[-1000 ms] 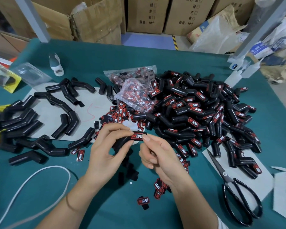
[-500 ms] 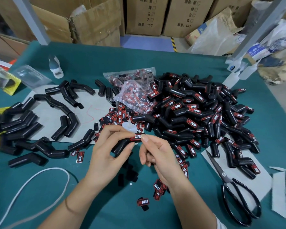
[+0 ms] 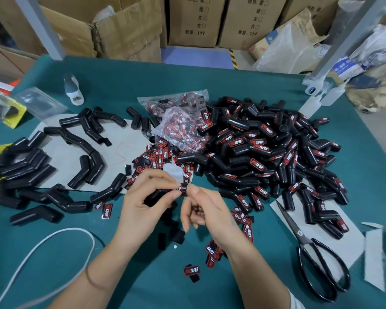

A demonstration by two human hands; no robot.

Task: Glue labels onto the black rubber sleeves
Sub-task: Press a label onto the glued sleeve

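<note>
- The green counter (image 3: 243,85) shows bare cloth along its upper edge and at lower centre.
- A labelled pile (image 3: 270,152) fills the centre right.
- Both hands pinch one black sleeve (image 3: 158,194) at frame centre, its long axis running lower left to upper right: left hand (image 3: 143,206) curled round the body, right hand (image 3: 201,210) pinching the upper-right tip.

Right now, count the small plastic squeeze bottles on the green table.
4: a white bottle far left, a translucent bottle just beyond the left hand, two translucent bottles far right by the grey post. The sleeve pile may hide more.
</note>
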